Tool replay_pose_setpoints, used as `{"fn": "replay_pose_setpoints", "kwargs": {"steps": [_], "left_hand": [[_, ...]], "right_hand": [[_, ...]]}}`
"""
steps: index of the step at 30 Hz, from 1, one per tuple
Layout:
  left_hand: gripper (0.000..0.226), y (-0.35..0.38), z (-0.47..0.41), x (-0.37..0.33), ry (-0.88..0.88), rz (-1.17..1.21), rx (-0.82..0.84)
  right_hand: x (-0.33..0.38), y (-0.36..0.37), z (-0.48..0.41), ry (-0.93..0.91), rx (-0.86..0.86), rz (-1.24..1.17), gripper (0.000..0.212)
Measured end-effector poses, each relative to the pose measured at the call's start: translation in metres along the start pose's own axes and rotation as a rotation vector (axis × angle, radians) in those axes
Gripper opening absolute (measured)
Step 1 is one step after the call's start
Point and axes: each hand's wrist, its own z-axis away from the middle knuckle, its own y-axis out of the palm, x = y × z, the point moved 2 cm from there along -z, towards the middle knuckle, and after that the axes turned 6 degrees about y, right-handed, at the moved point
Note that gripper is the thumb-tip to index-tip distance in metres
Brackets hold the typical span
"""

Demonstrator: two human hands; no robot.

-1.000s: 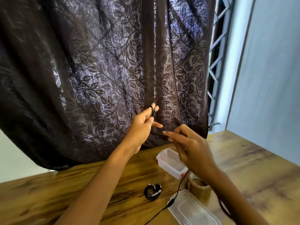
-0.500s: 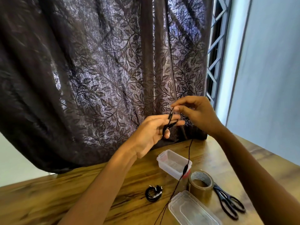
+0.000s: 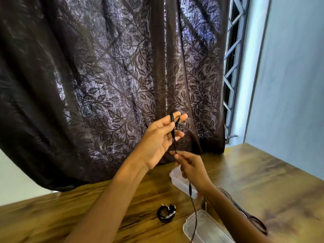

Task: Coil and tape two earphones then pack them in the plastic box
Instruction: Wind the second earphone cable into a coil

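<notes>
Black cord (image 3: 175, 137) is looped over the raised left hand (image 3: 157, 137), wound round the fingertips (image 3: 175, 115) w/ fingers spread and palm turned toward the camera; the cord is carried on the fingers, not clenched. Just below, the right hand (image 3: 192, 168) is pinched shut on the same cord between thumb and forefinger, and the rest of the cord is seen hanging down past an inline remote (image 3: 190, 189) toward the lid (image 3: 206, 228). On the wooden table (image 3: 263, 181) a second earphone (image 3: 166, 213), already coiled, is laid well left of the lid. An open plastic box (image 3: 177, 179) is set behind the right hand, partly hidden by it. Scissors (image 3: 257, 223) are glimpsed beyond the right forearm, blurred. Tape can't be made out behind the arm. A dark leaf-patterned curtain (image 3: 105, 85) is hung at the back, w/ a window grille (image 3: 231, 67) at its right edge.
</notes>
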Motion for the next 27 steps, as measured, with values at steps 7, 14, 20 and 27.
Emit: {"fn": "replay_pose_setpoints", "kwargs": {"steps": [7,14,20,27], "left_hand": [[0.043,-0.024,-0.003,0.009,0.105,-0.155,-0.186],[0.049,-0.044,-0.001,0.019,0.127,-0.325,-0.234],[0.049,-0.032,0.006,0.021,0.083,-0.435,-0.133],[0.024,-0.007,0.021,0.015,-0.012,-0.362,0.082]], "right_hand": [[0.006,0.007,0.024,-0.24,0.167,0.721,0.038],[0.052,-0.007,0.037,-0.59,0.049,0.944,0.026],[0.101,-0.016,0.025,-0.797,-0.005,0.991,0.027],[0.138,-0.039,-0.011,-0.67,0.068,0.676,0.011]]}}
